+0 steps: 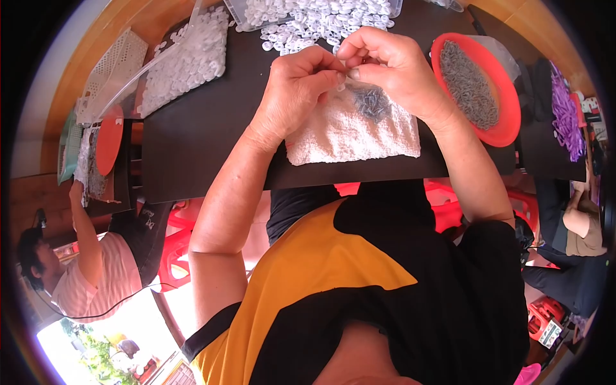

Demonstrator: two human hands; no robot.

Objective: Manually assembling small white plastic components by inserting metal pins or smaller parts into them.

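Note:
Both hands meet above a folded white towel [340, 138] on the dark table. My left hand [298, 86] is closed in a pinch, thumb against the fingers. Close against it, my right hand [401, 67] pinches too, its thumb and forefinger nearly touching the left fingertips. What lies between the fingertips is tiny and mostly hidden. On the towel just below the right hand rests a small heap of grey metal pins [372, 102]. Beyond the hands, small white rounded plastic pieces [289, 35] spill from a clear container [244, 22].
A red oval plate [510, 122] of grey metal pins [468, 83] stands at the right. At the left lies a clear bag of white pieces [186, 67]. Purple strips [564, 112] lie far right. Other people sit on both sides, one at the left [96, 263] reaching to a table.

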